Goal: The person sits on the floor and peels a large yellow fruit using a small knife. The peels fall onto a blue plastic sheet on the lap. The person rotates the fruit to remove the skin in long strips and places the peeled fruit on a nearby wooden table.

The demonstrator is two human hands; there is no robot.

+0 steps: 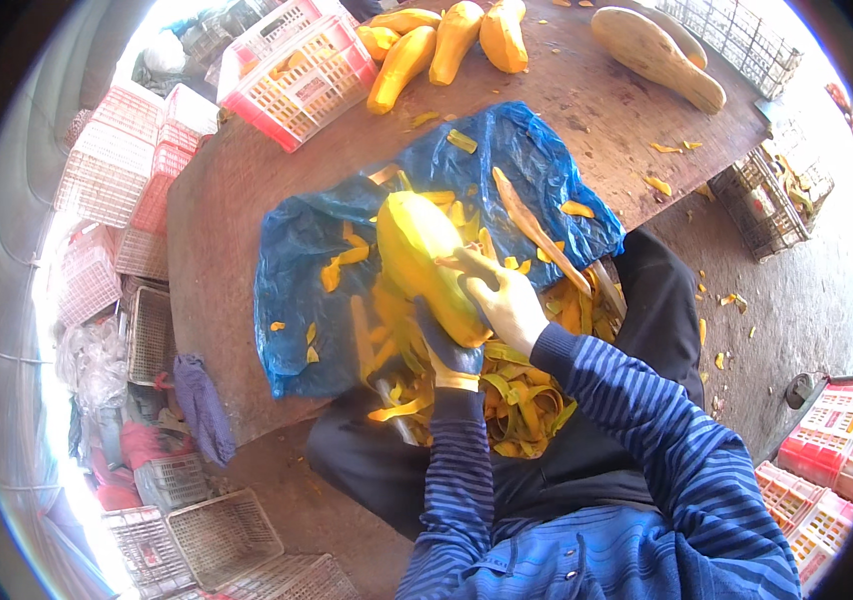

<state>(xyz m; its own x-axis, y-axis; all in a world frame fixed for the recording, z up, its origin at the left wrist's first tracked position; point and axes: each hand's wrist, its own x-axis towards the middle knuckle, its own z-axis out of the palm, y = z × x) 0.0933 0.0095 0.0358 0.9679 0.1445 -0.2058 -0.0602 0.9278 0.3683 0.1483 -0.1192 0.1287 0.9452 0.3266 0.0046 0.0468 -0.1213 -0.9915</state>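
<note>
A mostly peeled yellow neck pumpkin lies slanted over a blue plastic sheet, its narrow end towards me. My left hand, in a dark glove with a yellow cuff, grips that narrow end from below. My right hand is bare and bent against the pumpkin's right side. Whether its fingers hold a small peeler is too blurred to tell. Loose peel strips and a long tan peel are scattered on the sheet. Between my knees sits a heap of curled peels.
Peeled pumpkins and a red-and-white crate stand at the wooden table's far side. Unpeeled tan pumpkins lie far right. A purple cloth hangs off the left edge. Stacked crates line the left; a peel-filled crate stands right.
</note>
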